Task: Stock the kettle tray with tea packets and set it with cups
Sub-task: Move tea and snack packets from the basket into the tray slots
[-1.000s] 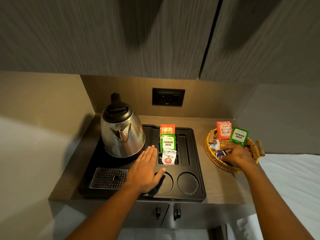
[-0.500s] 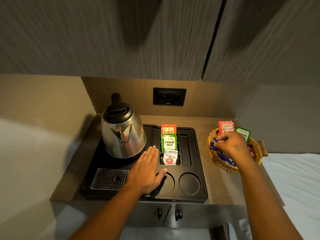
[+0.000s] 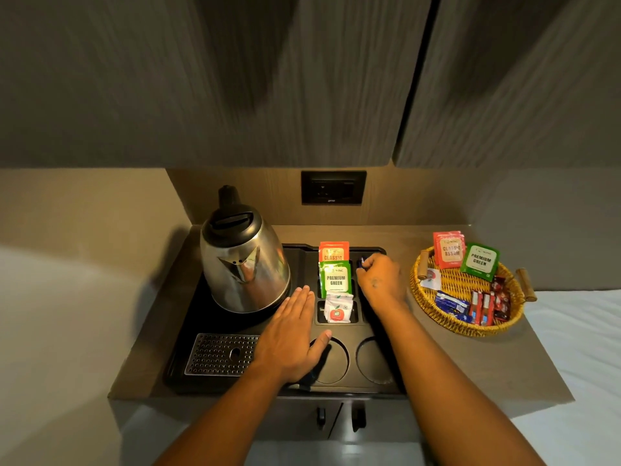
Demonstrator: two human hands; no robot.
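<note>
A black kettle tray (image 3: 302, 253) holds a steel kettle (image 3: 243, 264) at its left. Its middle slots hold an orange Classic packet (image 3: 333, 252), a green Premium Green packet (image 3: 335, 280) and a white sachet (image 3: 337, 309). My left hand (image 3: 292, 338) lies flat on the tray, fingers apart, beside the two round cup recesses (image 3: 331, 361). My right hand (image 3: 381, 277) is over the tray's right-hand slot, pinching a small dark blue packet (image 3: 362, 262). A wicker basket (image 3: 433, 307) at the right holds more red, green, blue and white packets.
A wall socket (image 3: 333, 187) sits behind the tray. Cabinet doors (image 3: 235, 79) hang low overhead. A perforated drip grate (image 3: 220, 354) fills the tray's front left. A white bed surface (image 3: 578, 348) lies to the right of the counter.
My right hand left the basket with a blue packet and moved left to the tray's right slot. My left hand stayed flat on the tray.
</note>
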